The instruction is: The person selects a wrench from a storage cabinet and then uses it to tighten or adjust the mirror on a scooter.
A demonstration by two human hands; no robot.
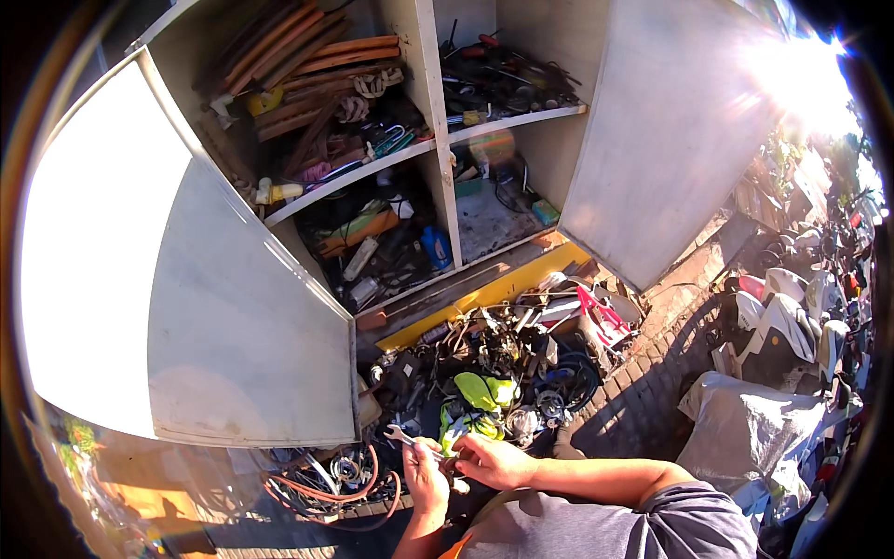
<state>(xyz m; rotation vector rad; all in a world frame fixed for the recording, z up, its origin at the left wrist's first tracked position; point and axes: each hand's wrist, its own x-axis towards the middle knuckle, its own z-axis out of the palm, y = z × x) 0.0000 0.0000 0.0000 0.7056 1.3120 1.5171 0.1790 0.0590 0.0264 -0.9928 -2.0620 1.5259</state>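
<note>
My left hand [426,480] is closed around a metal wrench [400,434], whose open-ended jaw sticks out past the fingers to the upper left. Close beside it on the right, my right hand [495,463] has its fingers bent together near the wrench's other end. Whatever it pinches is too small to make out. Just beyond both hands lies a bright yellow-green cloth or glove [484,391] on a heap of dark parts and cables [494,340].
An open cabinet [442,140] stands ahead, its shelves crowded with tools and wood pieces. Its left door [242,345] and right door [670,140] swing outward. Hoses [372,475] coil left of my hands. A grey plastic sheet [754,424] and white parts [782,326] lie on the right.
</note>
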